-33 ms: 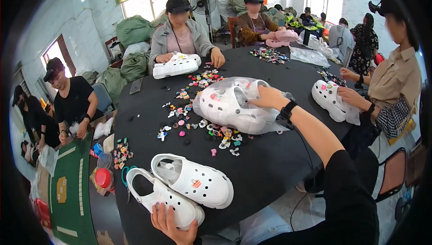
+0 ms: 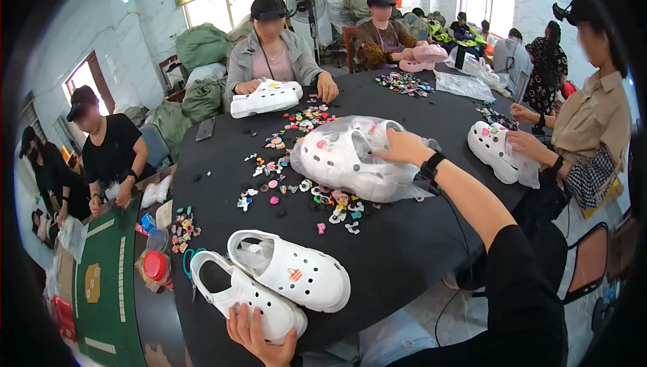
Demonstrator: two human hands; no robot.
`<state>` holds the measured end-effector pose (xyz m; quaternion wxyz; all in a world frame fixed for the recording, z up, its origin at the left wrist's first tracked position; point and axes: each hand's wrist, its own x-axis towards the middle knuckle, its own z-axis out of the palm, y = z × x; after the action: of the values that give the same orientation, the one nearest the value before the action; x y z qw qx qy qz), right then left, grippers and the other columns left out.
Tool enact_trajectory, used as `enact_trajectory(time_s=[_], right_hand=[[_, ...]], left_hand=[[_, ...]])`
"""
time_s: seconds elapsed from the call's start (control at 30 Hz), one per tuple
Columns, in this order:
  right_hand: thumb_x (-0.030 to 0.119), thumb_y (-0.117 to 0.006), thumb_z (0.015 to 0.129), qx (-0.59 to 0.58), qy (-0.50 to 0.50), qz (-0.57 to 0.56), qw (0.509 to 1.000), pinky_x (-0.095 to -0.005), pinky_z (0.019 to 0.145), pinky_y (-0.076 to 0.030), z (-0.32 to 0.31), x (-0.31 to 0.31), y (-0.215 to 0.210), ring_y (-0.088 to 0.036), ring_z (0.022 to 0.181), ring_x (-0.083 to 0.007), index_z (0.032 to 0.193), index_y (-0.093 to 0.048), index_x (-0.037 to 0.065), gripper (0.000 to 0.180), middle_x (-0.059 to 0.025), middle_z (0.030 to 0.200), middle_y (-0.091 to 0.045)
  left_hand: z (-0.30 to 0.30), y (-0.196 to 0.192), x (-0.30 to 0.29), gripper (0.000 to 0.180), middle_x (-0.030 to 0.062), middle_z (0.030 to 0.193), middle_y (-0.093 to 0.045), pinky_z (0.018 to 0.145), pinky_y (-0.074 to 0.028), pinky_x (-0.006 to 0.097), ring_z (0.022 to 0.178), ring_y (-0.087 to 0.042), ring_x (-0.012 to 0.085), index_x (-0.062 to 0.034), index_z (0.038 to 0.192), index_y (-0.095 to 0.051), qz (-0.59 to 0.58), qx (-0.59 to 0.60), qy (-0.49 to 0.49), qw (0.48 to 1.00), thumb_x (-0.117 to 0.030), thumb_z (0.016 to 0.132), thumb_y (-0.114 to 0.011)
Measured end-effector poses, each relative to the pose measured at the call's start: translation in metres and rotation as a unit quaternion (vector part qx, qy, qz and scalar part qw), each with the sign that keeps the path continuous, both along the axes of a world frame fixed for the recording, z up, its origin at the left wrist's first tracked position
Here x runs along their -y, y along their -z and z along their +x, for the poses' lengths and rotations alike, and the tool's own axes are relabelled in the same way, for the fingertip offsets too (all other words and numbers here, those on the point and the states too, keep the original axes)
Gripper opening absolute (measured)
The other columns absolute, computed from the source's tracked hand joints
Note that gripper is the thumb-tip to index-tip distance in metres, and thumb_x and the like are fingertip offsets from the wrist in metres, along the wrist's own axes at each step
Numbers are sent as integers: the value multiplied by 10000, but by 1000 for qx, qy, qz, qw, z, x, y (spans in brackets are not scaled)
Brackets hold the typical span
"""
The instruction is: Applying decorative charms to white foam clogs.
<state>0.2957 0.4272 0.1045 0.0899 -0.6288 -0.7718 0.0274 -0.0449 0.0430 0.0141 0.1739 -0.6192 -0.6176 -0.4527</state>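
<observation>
My left hand (image 2: 259,337) is at the near edge of the black table, its fingers over the toe of a plain white clog (image 2: 244,293). Against that clog's right side lies a second white clog (image 2: 317,262), with a small basket-shaped charm on its upper and clear plastic inside. Stretched across the table, my right hand (image 2: 404,146) grips a pair of white clogs in a clear plastic bag (image 2: 337,158). Charms show on the bagged pair too. My right fingertips are partly hidden at the shoe's opening.
Loose colourful charms (image 2: 340,205) lie beside the bag. Teal-handled scissors (image 2: 191,259) and a red-lidded jar (image 2: 156,266) are at the left, a phone (image 2: 205,129) farther back. Co-workers around the table handle a white clog (image 2: 266,99), pink clogs (image 2: 423,58) and another white clog (image 2: 490,148).
</observation>
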Motion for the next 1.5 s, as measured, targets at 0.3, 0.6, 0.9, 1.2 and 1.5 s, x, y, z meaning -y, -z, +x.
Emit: enact_trajectory(time_s=[0.3, 0.6, 0.9, 1.2, 1.5], right_hand=[[397, -609, 845, -8, -120, 43, 992, -501, 770, -489, -12, 29, 8, -643, 873, -417, 1016, -541, 60, 384, -215, 914, -669], [366, -689, 827, -150, -105, 165, 969, -445, 648, -444, 27, -10, -24, -576, 715, -362, 830, -536, 38, 363, -168, 779, -607], [317, -680, 773, 4, 38, 196, 980, -445, 721, -482, 125, -46, -69, -638, 824, -365, 911, -622, 57, 300, -177, 848, -663], [234, -642, 782, 91, 194, 150, 965, -491, 807, -505, 163, -40, -8, -644, 959, -386, 953, -583, 63, 248, -211, 959, -676], [281, -635, 755, -15, 21, 76, 997, -487, 815, -473, 124, -35, 26, -624, 915, -435, 907, -593, -16, 336, -275, 928, -649]], left_hand=[[-3, 3, 3, 641, 180, 1338, -537, 1050, -299, 532, 1282, -438, 404, -45, 1254, -587, 8, -5, -6, 1000, -465, 781, -686], [-6, 15, 7, 697, 191, 1387, -474, 1093, -220, 555, 1340, -352, 430, -28, 1254, -547, -51, -12, -29, 998, -530, 780, -643], [-2, 3, 1, 636, 180, 1339, -537, 1055, -289, 531, 1281, -439, 401, -48, 1251, -590, 1, 4, -4, 1000, -465, 782, -688], [-1, 0, -1, 649, 190, 1324, -546, 1054, -294, 539, 1274, -440, 410, -34, 1248, -589, -7, -2, -5, 1000, -490, 794, -668], [-1, -1, -1, 645, 192, 1319, -547, 1056, -298, 537, 1276, -434, 410, -25, 1243, -590, -5, -2, 0, 1000, -499, 809, -650]])
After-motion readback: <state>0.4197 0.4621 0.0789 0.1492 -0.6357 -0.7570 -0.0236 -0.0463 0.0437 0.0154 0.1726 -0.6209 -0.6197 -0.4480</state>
